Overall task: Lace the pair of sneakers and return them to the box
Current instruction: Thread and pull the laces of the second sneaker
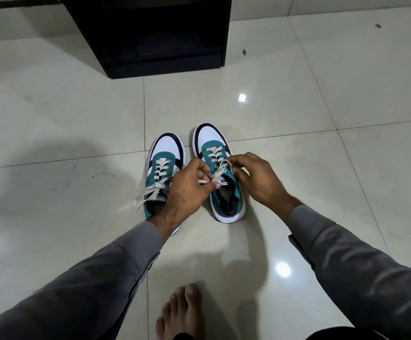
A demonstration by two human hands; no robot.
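Note:
Two teal, white and black sneakers stand side by side on the tiled floor, toes pointing away from me. The left sneaker [165, 158] has its pale lace threaded and tied in a loose bow, ends trailing left. The right sneaker [220, 173] is laced along its lower eyelets only. My left hand [187, 190] pinches one end of the right sneaker's lace [215, 153] above the tongue. My right hand [253, 177] pinches the other end at the upper right eyelets. The black open box [165, 67] sits beyond the shoes.
Glossy cream floor tiles [322, 119] spread all around the shoes. My bare foot [182, 312] rests on the floor near the bottom middle. Grey sleeves cover both forearms. A dark strip runs along the top left edge.

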